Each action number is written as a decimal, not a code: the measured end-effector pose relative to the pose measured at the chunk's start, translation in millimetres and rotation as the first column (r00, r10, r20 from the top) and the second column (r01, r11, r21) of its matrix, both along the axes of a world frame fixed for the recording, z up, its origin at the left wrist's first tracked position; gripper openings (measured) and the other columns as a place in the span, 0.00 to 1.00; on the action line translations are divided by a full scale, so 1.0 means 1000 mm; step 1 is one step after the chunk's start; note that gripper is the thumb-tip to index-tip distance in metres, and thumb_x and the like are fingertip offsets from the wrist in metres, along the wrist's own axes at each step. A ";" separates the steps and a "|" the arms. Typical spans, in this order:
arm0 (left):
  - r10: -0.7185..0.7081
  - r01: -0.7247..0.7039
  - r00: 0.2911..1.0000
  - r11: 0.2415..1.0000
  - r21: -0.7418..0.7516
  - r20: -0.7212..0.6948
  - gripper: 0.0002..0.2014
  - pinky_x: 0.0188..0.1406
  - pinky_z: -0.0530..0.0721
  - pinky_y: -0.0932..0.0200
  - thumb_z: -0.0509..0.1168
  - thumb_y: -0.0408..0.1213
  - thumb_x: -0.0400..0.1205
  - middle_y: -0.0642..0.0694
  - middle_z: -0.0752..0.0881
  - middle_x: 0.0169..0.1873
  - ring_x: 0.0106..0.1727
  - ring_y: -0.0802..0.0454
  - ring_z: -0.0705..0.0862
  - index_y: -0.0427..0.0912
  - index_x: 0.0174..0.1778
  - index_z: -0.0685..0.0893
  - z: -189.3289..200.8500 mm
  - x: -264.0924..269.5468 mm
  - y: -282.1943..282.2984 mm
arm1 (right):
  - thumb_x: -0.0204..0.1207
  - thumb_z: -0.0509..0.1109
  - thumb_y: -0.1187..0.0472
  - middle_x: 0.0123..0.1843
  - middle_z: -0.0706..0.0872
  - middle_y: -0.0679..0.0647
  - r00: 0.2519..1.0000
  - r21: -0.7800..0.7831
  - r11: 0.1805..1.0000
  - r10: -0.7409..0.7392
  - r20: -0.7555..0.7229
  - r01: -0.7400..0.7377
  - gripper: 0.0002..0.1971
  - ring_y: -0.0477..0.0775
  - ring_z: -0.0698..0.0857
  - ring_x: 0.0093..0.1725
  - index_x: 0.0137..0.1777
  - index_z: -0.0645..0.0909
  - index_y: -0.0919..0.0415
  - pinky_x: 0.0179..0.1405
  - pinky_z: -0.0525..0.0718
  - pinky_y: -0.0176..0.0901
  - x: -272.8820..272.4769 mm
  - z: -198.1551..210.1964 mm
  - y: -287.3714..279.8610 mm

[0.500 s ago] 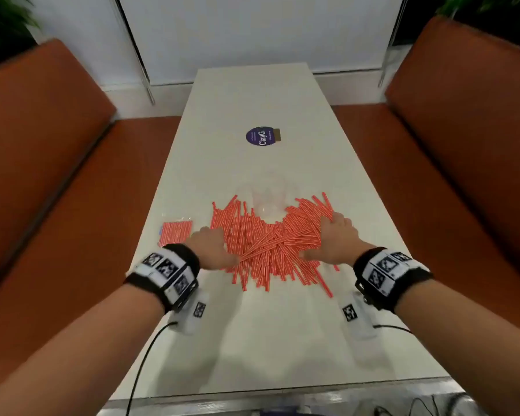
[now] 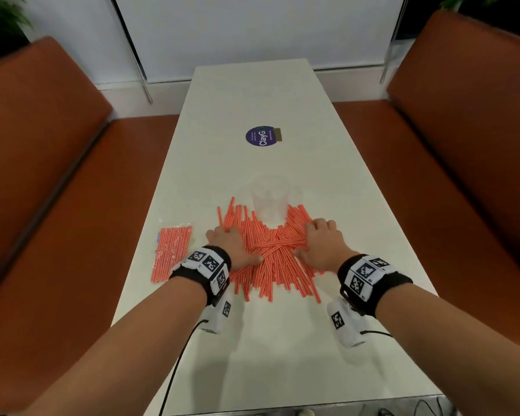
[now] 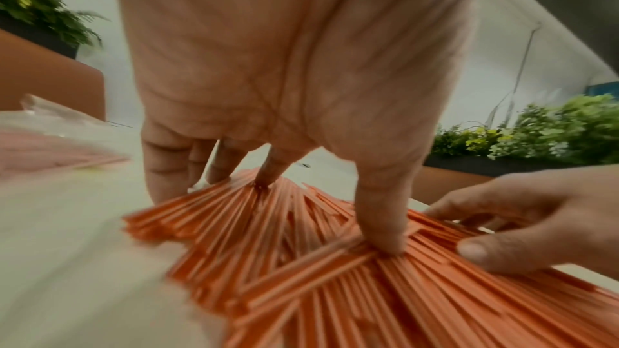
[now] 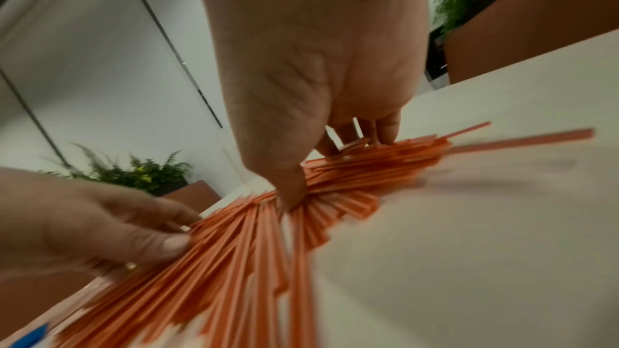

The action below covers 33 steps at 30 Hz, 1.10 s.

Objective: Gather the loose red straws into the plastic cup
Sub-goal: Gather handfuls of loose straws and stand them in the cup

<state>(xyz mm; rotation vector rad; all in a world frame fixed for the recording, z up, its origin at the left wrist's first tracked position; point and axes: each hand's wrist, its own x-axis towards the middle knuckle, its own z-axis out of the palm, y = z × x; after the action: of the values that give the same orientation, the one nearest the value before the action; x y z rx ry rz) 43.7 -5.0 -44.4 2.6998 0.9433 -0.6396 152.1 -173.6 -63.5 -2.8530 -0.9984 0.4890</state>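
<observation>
A heap of loose red straws (image 2: 270,256) lies on the white table (image 2: 252,355), seen close up in the left wrist view (image 3: 335,287) and the right wrist view (image 4: 234,261). A clear plastic cup (image 2: 270,199) stands upright at the heap's far edge, with nothing visible inside. My left hand (image 2: 233,246) (image 3: 288,142) presses fingers and thumb down on the heap's left side. My right hand (image 2: 321,243) (image 4: 318,126) presses on the right side the same way. Neither hand lifts any straws. Both wrist views are blurred.
A sealed clear bag of red straws (image 2: 171,255) lies left of my left hand. A round purple sticker (image 2: 263,136) sits farther up the table. Orange benches (image 2: 57,205) flank the table on both sides. Cables trail from both wrists off the near edge.
Both hands have slid a little inward toward each other, squeezing the straw heap narrower. The cup has stayed in place.
</observation>
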 end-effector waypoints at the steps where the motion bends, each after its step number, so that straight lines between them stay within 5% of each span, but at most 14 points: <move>1: -0.002 0.003 0.999 1.000 -0.021 0.038 0.46 0.74 0.69 0.41 0.65 0.66 0.72 0.32 0.66 0.75 0.77 0.33 0.64 0.38 0.78 0.63 -0.001 -0.001 -0.004 | 0.78 0.62 0.42 0.73 0.70 0.65 1.000 0.004 1.000 0.012 0.015 -0.012 0.32 0.64 0.68 0.71 0.73 0.65 0.65 0.71 0.73 0.57 -0.004 -0.002 0.002; 7: 0.079 -0.057 0.975 0.992 -0.114 0.208 0.37 0.70 0.76 0.44 0.65 0.54 0.78 0.33 0.71 0.71 0.72 0.35 0.72 0.35 0.77 0.62 0.000 0.000 -0.006 | 0.79 0.62 0.44 0.68 0.74 0.64 1.000 0.063 0.998 -0.022 -0.014 0.023 0.29 0.64 0.73 0.67 0.71 0.66 0.65 0.66 0.76 0.57 -0.006 0.007 0.007; 12: 0.064 -0.063 0.997 0.998 -0.013 0.046 0.57 0.75 0.69 0.44 0.65 0.72 0.67 0.32 0.67 0.75 0.76 0.36 0.67 0.32 0.79 0.58 0.009 0.006 0.004 | 0.67 0.67 0.30 0.73 0.68 0.67 0.980 0.021 0.983 -0.179 -0.088 0.182 0.48 0.67 0.68 0.73 0.75 0.62 0.66 0.69 0.75 0.61 0.009 0.012 0.009; 15: 0.038 -0.038 0.999 0.999 0.005 0.006 0.60 0.76 0.68 0.44 0.68 0.72 0.63 0.32 0.66 0.75 0.77 0.36 0.66 0.31 0.79 0.57 0.006 0.014 -0.003 | 0.62 0.72 0.30 0.72 0.68 0.65 0.981 0.017 0.985 -0.169 -0.097 0.171 0.51 0.66 0.68 0.72 0.74 0.61 0.65 0.68 0.76 0.60 0.000 0.005 0.019; 21: 0.186 -0.167 0.975 0.973 -0.159 0.119 0.43 0.68 0.79 0.47 0.71 0.57 0.73 0.34 0.68 0.71 0.69 0.37 0.76 0.33 0.75 0.64 -0.009 0.028 -0.021 | 0.76 0.68 0.46 0.70 0.67 0.64 0.954 0.114 0.949 -0.281 -0.107 0.293 0.32 0.63 0.68 0.70 0.71 0.66 0.67 0.67 0.75 0.55 -0.020 -0.006 0.042; 29: 0.415 -0.336 0.889 0.878 -0.340 0.194 0.32 0.55 0.84 0.52 0.64 0.32 0.81 0.31 0.77 0.67 0.65 0.37 0.82 0.29 0.77 0.55 -0.011 0.036 -0.026 | 0.81 0.64 0.57 0.70 0.67 0.65 0.952 0.153 0.943 -0.277 -0.128 0.295 0.23 0.63 0.69 0.69 0.70 0.66 0.70 0.67 0.74 0.53 -0.032 -0.013 0.047; 33: 0.470 -0.381 0.857 0.854 -0.353 0.212 0.32 0.40 0.80 0.57 0.65 0.41 0.81 0.33 0.81 0.64 0.61 0.39 0.85 0.25 0.75 0.62 -0.011 0.033 -0.021 | 0.80 0.62 0.46 0.70 0.67 0.64 0.956 0.123 0.950 -0.277 -0.096 0.287 0.29 0.63 0.69 0.70 0.71 0.66 0.68 0.67 0.74 0.55 -0.027 -0.011 0.042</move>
<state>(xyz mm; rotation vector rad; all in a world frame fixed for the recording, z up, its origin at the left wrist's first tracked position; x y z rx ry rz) 76.5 -25.8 -55.4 2.1302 1.2039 -0.2521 125.1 -131.3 -74.5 -2.7664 -0.5714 0.4795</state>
